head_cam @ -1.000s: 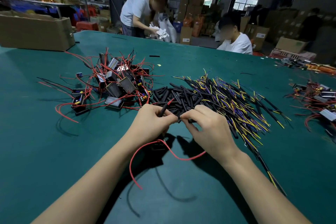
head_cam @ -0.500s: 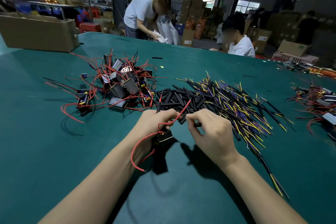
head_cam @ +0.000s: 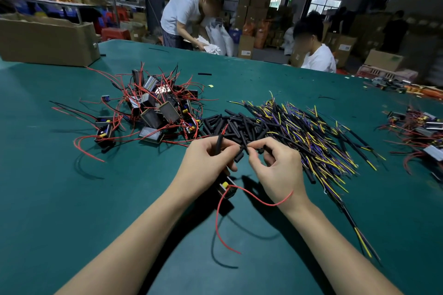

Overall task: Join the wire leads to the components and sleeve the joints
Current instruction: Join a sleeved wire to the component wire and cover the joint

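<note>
Left hand (head_cam: 206, 163) grips a black sleeve (head_cam: 218, 142) threaded on a red lead, with the small component (head_cam: 226, 189) hanging just below the palm. Right hand (head_cam: 275, 167) pinches another sleeve piece (head_cam: 239, 156) at its fingertips. Sleeves look light and semi-stiff, leads thin and floppy, so best pinched near the ends. The joint itself is hidden by fingers.
</note>
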